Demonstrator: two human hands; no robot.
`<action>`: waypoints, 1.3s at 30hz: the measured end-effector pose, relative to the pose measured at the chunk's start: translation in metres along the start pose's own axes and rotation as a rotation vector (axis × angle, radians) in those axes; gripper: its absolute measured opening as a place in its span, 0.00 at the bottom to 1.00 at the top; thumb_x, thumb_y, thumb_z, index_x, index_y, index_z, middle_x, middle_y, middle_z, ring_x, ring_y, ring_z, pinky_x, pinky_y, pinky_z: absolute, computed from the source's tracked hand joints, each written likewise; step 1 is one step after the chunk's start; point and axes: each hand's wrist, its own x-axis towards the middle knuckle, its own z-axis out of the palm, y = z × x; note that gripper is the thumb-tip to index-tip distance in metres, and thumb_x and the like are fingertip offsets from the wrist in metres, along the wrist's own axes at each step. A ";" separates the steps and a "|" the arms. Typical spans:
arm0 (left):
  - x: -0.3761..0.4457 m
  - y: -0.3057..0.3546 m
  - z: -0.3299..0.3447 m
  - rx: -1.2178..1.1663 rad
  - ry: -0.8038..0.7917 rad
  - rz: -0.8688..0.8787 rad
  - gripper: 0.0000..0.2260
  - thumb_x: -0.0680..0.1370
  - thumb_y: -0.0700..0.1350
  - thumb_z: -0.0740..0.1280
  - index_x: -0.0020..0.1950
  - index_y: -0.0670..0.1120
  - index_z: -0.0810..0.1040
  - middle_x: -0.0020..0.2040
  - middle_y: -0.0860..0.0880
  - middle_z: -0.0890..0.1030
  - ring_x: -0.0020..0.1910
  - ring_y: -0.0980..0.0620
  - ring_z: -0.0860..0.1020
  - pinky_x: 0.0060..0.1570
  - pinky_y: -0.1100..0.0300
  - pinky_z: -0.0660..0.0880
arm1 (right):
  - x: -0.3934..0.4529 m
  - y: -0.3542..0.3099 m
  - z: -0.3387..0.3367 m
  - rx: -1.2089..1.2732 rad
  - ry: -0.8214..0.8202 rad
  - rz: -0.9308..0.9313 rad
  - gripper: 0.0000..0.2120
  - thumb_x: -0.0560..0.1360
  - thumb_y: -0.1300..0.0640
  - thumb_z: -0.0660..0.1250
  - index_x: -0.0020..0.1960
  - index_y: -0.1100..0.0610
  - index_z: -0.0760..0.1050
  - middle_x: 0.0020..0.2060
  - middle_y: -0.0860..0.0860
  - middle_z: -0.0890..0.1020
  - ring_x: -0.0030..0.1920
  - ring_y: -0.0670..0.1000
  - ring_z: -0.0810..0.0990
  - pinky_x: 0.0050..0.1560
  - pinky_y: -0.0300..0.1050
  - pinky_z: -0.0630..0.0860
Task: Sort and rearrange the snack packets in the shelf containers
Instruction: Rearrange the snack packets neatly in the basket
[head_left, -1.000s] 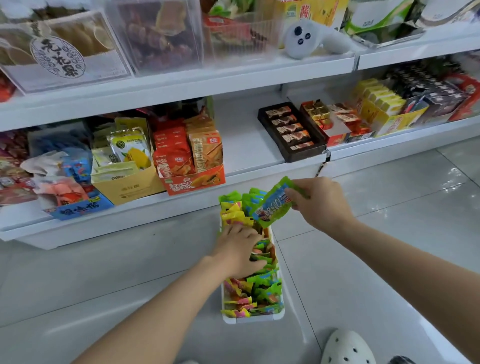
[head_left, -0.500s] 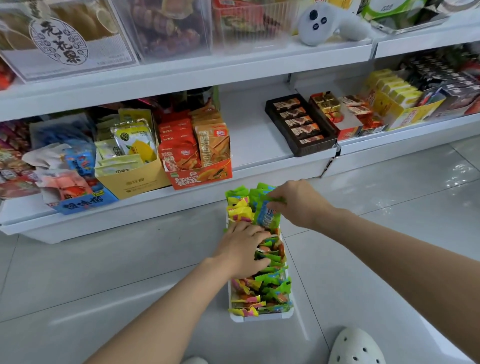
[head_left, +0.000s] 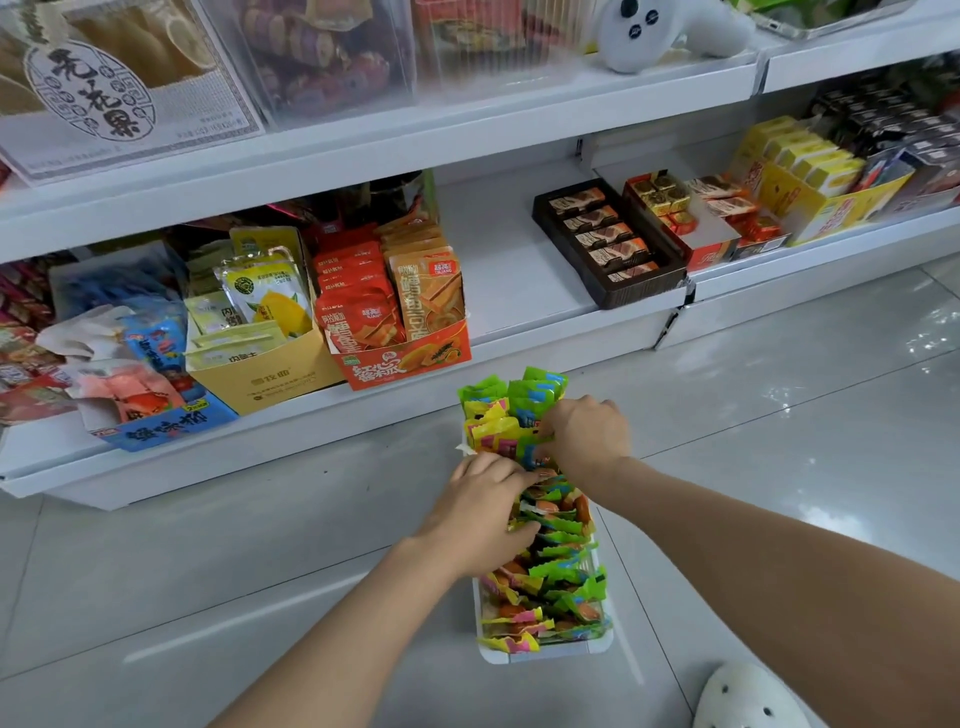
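Note:
A narrow white container (head_left: 545, 656) stands on the tiled floor, packed with green, yellow and pink snack packets (head_left: 556, 582) standing on edge. My left hand (head_left: 483, 512) reaches into the middle of the row, its fingers and thumb curled round a bunch of packets. My right hand (head_left: 587, 436) is at the far end of the container, fingers curled down and pinching a green-and-blue packet (head_left: 532, 444) tucked in among the upright packets (head_left: 511, 400) there. Part of the row is hidden under both hands.
The low shelf behind holds an orange snack box (head_left: 405, 358), a yellow box (head_left: 270, 384) and a brown chocolate tray (head_left: 608, 244), with a bare gap (head_left: 519, 280) between them. A white controller (head_left: 660, 31) lies on the upper shelf. A white shoe (head_left: 748, 696) is at the bottom right.
My right hand brought the green-and-blue packet down from above the container and pushed it into the far end of the row. My left hand stayed in the middle of the packets.

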 end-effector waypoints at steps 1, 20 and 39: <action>0.000 0.001 0.001 -0.006 0.010 0.004 0.26 0.79 0.57 0.62 0.76 0.52 0.64 0.71 0.52 0.66 0.72 0.50 0.59 0.74 0.55 0.52 | 0.002 0.000 0.002 -0.018 0.004 0.001 0.20 0.75 0.41 0.68 0.62 0.51 0.76 0.56 0.51 0.80 0.59 0.52 0.76 0.60 0.45 0.67; 0.003 0.001 0.000 -0.075 0.017 0.009 0.28 0.78 0.55 0.64 0.77 0.56 0.61 0.78 0.55 0.58 0.75 0.52 0.55 0.76 0.54 0.46 | 0.020 0.006 -0.006 0.104 0.086 0.005 0.12 0.76 0.45 0.68 0.57 0.49 0.79 0.58 0.52 0.73 0.61 0.56 0.70 0.58 0.51 0.67; -0.096 0.083 -0.137 -0.896 0.203 -0.391 0.11 0.80 0.36 0.65 0.62 0.40 0.77 0.55 0.46 0.80 0.50 0.55 0.77 0.39 0.78 0.71 | -0.155 0.081 -0.223 1.236 0.414 -0.080 0.08 0.77 0.59 0.69 0.42 0.49 0.73 0.44 0.54 0.85 0.43 0.48 0.85 0.42 0.50 0.83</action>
